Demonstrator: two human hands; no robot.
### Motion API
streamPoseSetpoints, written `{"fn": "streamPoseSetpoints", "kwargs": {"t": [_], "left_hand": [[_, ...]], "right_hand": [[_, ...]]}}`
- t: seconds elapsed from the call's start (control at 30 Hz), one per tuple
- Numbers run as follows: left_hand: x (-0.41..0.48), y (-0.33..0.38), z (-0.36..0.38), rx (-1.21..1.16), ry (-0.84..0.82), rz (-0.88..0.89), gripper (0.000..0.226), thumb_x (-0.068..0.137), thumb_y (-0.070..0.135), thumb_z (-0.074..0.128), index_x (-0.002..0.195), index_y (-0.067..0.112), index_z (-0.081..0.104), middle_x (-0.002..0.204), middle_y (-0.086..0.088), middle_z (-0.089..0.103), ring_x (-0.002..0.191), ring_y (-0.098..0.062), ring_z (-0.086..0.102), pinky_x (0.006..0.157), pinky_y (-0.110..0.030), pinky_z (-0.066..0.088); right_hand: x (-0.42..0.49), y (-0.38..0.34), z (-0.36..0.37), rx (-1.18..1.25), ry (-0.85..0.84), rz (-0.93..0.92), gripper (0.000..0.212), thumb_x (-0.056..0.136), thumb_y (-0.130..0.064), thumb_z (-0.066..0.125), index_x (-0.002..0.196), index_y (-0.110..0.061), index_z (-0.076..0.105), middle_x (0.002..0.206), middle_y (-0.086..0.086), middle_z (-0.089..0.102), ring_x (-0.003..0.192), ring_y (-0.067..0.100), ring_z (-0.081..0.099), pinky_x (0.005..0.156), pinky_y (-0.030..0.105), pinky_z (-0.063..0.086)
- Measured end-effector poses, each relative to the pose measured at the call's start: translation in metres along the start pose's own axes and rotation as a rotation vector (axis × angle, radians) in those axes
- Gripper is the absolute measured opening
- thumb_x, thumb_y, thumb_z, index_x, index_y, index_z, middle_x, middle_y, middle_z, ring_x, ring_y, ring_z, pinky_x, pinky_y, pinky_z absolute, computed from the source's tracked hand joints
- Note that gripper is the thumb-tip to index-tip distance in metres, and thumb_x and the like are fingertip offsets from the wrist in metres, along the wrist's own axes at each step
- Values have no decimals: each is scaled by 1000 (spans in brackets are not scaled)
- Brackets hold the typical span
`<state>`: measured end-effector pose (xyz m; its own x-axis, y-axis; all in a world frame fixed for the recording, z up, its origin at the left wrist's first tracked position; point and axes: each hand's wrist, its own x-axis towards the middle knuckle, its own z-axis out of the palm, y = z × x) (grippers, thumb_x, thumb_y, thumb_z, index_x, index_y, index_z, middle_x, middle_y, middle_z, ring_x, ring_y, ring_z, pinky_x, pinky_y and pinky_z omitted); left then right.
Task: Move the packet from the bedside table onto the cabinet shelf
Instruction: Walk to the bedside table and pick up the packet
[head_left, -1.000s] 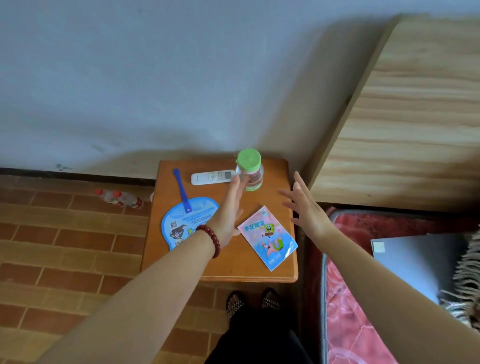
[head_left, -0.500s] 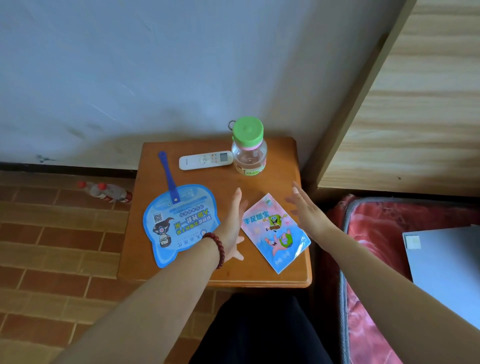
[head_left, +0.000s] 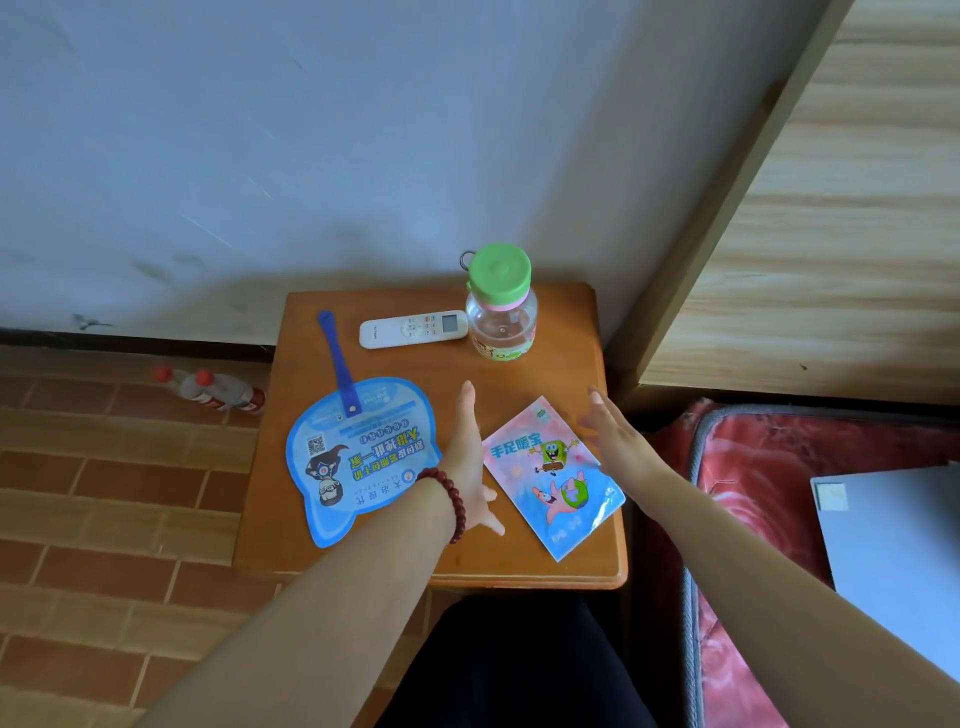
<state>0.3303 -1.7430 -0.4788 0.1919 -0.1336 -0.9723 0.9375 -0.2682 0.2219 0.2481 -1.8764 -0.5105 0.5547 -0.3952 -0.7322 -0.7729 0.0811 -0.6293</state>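
Observation:
A pink and blue cartoon packet (head_left: 551, 474) lies flat on the front right part of the wooden bedside table (head_left: 550, 564). My left hand (head_left: 469, 452), with a red bead bracelet on the wrist, hovers open just left of the packet, fingers pointing away from me. At the packet's right edge my right hand (head_left: 615, 436) is open too, palm turned toward the packet. Neither hand holds anything. The cabinet shelf is not visible.
On the table also lie a blue hand fan (head_left: 358, 447), a white remote (head_left: 413, 328) and a green-capped clear bottle (head_left: 500, 304). Two plastic bottles (head_left: 210, 389) lie on the brick floor. A wooden headboard (head_left: 831, 223) and a red mattress (head_left: 753, 467) bearing a grey laptop (head_left: 893, 556) are on the right.
Both hands have drawn back from near the bottle and now flank the packet. The view has closed in on the table.

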Motion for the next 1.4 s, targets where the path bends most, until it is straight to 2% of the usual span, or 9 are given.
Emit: {"fn": "streamPoseSetpoints", "kwargs": {"t": [0.23, 0.3, 0.47, 0.6, 0.77, 0.93, 1.13, 1.3, 1.4], "left_hand": [[9, 3, -1, 0, -38, 89, 90, 70, 84, 29, 145, 36, 21, 152, 0, 34, 141, -37, 24, 106, -70, 6], [9, 4, 1, 12, -40, 100, 86, 72, 82, 28, 145, 37, 22, 152, 1, 34, 140, -37, 27, 106, -69, 9], [7, 5, 3, 14, -72, 116, 78, 77, 79, 26, 144, 40, 23, 150, 3, 35, 125, -32, 46, 105, -65, 17], [9, 5, 1, 26, -68, 109, 80, 75, 80, 26, 144, 40, 23, 154, 3, 29, 136, -37, 34, 106, -66, 13], [6, 6, -1, 52, -58, 123, 82, 74, 81, 27, 144, 41, 20, 156, 3, 26, 139, -38, 28, 105, -68, 14], [-12, 8, -2, 47, -38, 157, 80, 75, 80, 29, 144, 40, 23, 156, 3, 26, 140, -36, 27, 106, -70, 8], [-71, 18, -2, 70, -52, 182, 75, 76, 75, 36, 141, 38, 32, 154, 5, 29, 140, -35, 26, 107, -68, 11], [-141, 36, 2, 119, -92, 267, 64, 83, 61, 47, 140, 36, 32, 153, 6, 29, 141, -32, 25, 110, -66, 16], [-183, 49, 5, 193, -127, 351, 54, 86, 55, 48, 136, 41, 33, 156, 8, 21, 143, -31, 21, 109, -65, 18]], "right_hand": [[3, -3, 1, 154, -3, 89, 57, 93, -58, 24, 145, -35, 21, 149, 6, 42, 130, 28, 47, 99, 42, 44], [1, -2, 1, 206, 7, 91, 53, 95, -50, 29, 144, -30, 24, 143, 7, 47, 124, 28, 52, 94, 39, 45], [4, 2, -1, 104, 20, 24, 45, 95, -20, 44, 139, -20, 35, 137, 11, 51, 124, 30, 51, 104, 42, 41], [4, 3, 2, 19, 18, 72, 49, 83, -16, 64, 128, -22, 46, 109, 3, 70, 86, 17, 69, 75, 33, 58], [-1, 6, 2, -63, 165, 13, 41, 76, -16, 70, 114, -24, 58, 85, -3, 74, 73, 6, 66, 56, 25, 51], [-18, -6, 2, 12, 146, -6, 35, 76, -15, 71, 106, -27, 57, 81, -7, 71, 73, 6, 65, 56, 25, 52], [-61, -44, -11, 82, 143, -63, 30, 74, -12, 71, 98, -29, 62, 79, -9, 72, 78, 10, 68, 75, 38, 59], [-112, -102, -37, 99, 152, -186, 31, 77, -9, 68, 102, -25, 61, 81, -7, 72, 74, 10, 67, 62, 26, 51], [-145, -144, -55, 136, 126, -276, 31, 76, -5, 66, 101, -23, 62, 79, -5, 72, 72, 11, 67, 63, 28, 52]]}}
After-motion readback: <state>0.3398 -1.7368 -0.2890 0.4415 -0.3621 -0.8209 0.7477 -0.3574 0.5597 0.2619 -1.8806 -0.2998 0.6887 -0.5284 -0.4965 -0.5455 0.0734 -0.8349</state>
